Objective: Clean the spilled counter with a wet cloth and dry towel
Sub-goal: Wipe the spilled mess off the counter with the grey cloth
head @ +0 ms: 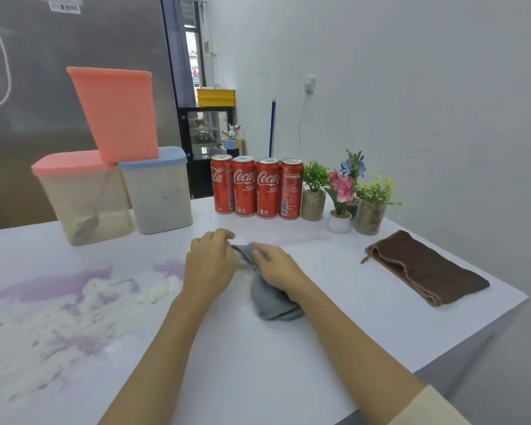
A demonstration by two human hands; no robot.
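A grey cloth (272, 302) lies bunched on the white counter (258, 363) near its middle. My right hand (278, 266) lies on top of the cloth, fingers curled over its far end. My left hand (210, 260) is right beside it and touches the cloth's far edge with its fingertips. A purple and whitish spill (74, 302) spreads over the counter's left part, with a faint purple streak (301, 239) behind the hands. A folded brown towel (426, 268) rests at the right edge of the counter.
Three plastic containers stand at the back left, a pink-lidded one (83, 194), a blue-lidded one (157, 191) and a pink one (117, 115) tilted on top. Several red cola cans (256, 187) and small potted plants (350, 194) line the back.
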